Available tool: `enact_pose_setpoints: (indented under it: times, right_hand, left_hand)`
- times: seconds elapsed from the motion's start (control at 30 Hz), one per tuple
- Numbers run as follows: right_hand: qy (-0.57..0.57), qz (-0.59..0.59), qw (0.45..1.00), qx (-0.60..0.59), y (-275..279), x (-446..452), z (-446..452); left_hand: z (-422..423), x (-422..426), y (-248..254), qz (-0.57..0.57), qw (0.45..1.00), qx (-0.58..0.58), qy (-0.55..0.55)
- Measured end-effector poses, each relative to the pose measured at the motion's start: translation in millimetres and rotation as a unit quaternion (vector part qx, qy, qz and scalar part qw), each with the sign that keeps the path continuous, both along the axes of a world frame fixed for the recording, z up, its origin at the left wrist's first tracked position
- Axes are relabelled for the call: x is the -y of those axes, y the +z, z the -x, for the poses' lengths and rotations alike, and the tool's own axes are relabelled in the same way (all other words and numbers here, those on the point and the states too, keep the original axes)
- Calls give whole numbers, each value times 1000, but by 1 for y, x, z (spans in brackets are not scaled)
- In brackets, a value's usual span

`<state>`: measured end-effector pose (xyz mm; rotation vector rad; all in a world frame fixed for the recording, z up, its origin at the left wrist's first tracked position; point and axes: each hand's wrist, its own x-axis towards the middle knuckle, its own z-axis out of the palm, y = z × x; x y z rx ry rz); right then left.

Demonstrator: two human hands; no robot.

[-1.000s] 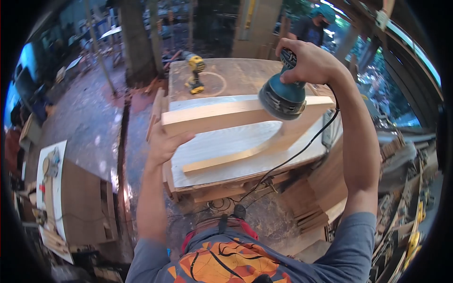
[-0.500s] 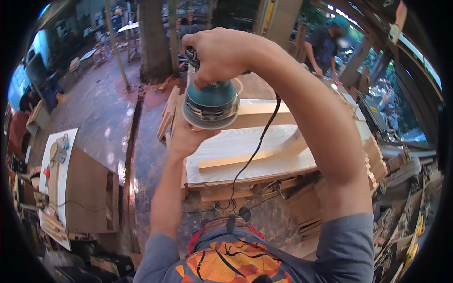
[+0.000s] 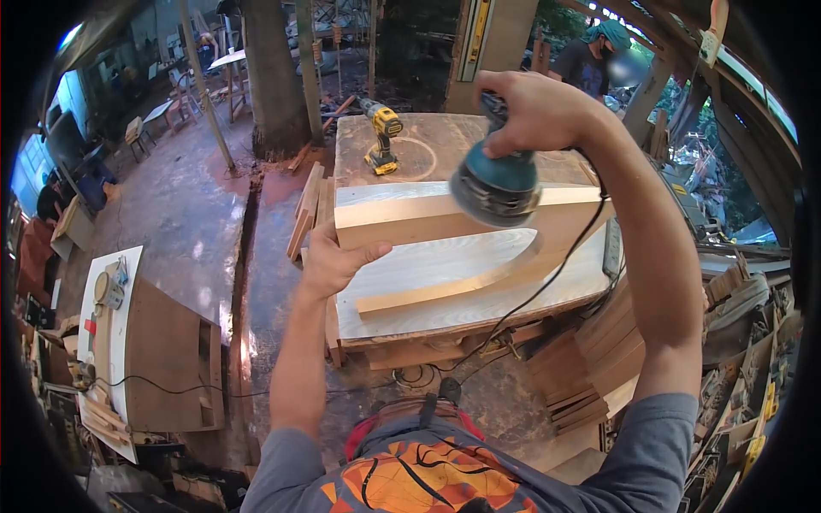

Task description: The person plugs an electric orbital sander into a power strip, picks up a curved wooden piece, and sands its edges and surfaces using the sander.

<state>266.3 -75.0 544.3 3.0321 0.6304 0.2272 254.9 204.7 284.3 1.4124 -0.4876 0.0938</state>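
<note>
My right hand (image 3: 543,115) is closed around the top of a teal orbital sander (image 3: 498,181), which is slightly blurred. The sander's underside is over the upper leg of a U-shaped wooden piece (image 3: 398,221); whether the pad touches it I cannot tell. At that leg's left end is my left hand (image 3: 338,263), its thumb along the near face and its other fingers largely hidden at the end. The wooden piece lies on a whitish board (image 3: 410,265) on a workbench. From the sander a black cord (image 3: 554,278) runs down toward the floor.
A yellow cordless drill (image 3: 383,137) stands at the bench's far side (image 3: 462,132). Left, a low cabinet (image 3: 171,355) carries another tool on its white top. Stacked boards (image 3: 590,359) lie at right. A person (image 3: 586,64) in a teal head covering is at the back right.
My right hand has moved the sander to the right along the wooden piece, bringing the drill into sight. My left hand stays near the piece's left end.
</note>
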Motion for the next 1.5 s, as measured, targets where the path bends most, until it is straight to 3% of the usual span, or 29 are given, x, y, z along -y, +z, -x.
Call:
enact_pose_setpoints:
  times: [0.2,0.23,0.27,0.4,0.47,0.53,0.77,0.87,1.0,1.07,1.13,1.2,1.23,1.3,1.37,1.43,1.5]
  right_hand:
    - [144,2,989,11,-6,-111,1]
    - [169,-4,985,26,-7,-126,2]
    - [168,-5,985,25,-6,-137,4]
    - [133,6,991,4,-4,-142,4]
    - [108,3,994,7,-2,-112,3]
    - [69,7,998,11,-3,-74,-2]
    - [-111,-2,994,17,-7,101,0]
    - [-179,-9,984,-4,-3,164,0]
    - [-209,22,978,5,-4,259,-7]
    - [-272,36,962,-12,-2,308,-5]
    - [-293,1,956,18,-9,368,-1]
    - [-311,7,950,4,-14,407,15]
    - [-313,-3,950,8,-17,422,27]
    - [-310,-19,950,22,-21,446,51]
    - [-304,-41,951,24,-24,461,69]
    - [-284,-63,956,49,-28,478,86]
    - [-257,-90,960,67,-25,490,104]
  left_hand:
    - [-7,-2,4,-25,998,-52,-19]
    - [-10,-1,2,-3,1000,11,-8]
    - [-11,0,0,20,997,73,2]
    - [-2,4,9,5,996,59,62]
    - [-9,-2,-5,-40,996,62,60]
    - [-3,-1,0,-61,996,-28,67]
    - [-6,-5,-8,-40,998,-5,56]
    - [-4,-12,-4,-86,994,-31,53]
    - [6,-15,15,-110,991,-6,79]
    - [15,-16,36,-215,965,-5,150]
    - [27,3,67,-219,963,28,153]
    - [35,41,96,-461,834,116,281]
    - [42,85,119,-576,729,251,270]
    - [19,177,131,-589,764,242,108]
    - [-10,269,116,-612,746,247,85]
    - [-33,353,116,-687,691,218,63]
    - [-44,385,126,-709,665,224,68]
